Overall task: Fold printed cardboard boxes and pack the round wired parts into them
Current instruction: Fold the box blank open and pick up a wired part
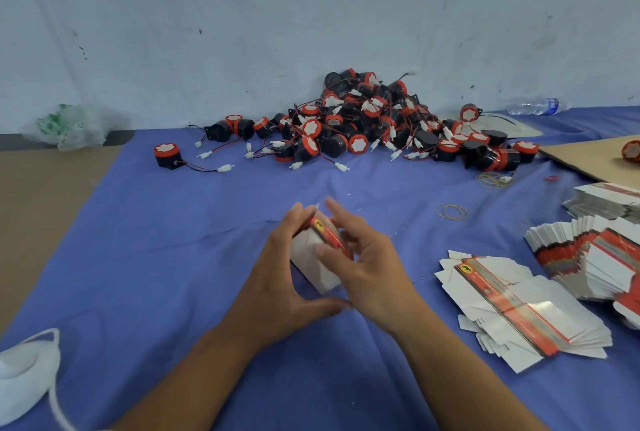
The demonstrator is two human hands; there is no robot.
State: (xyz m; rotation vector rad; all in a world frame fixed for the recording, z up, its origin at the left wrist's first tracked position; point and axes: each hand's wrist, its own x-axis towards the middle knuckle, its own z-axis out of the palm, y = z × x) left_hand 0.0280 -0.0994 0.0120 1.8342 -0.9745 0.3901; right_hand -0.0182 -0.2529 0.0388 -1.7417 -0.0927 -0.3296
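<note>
Item: printed cardboard box, white with a red strip, held tilted above the middle of the blue cloth, toward its near edge.

Left hand: cupped round the box's left side, thumb under its near end, fingers curled over the far top.

Right hand: on the box's right side, thumb pressed on the white face, fingers loosely spread over the red strip. Whether the end flaps are tucked cannot be told; the view is blurred there.

Stock: heap of round wired parts at the far edge against the wall; 1 stray part well apart toward the far left. Flat box blanks fanned near the right edge, more stacks just beyond.

Risks, as judged:
- Thumb pressure on the thin white panel may dent it.
- A flap folded crooked may spring open once a part goes in.
- Trailing wires and white plugs in the heap look tangled; lifting 1 part may drag others.
- Loose rubber bands near the work may snag.
</note>
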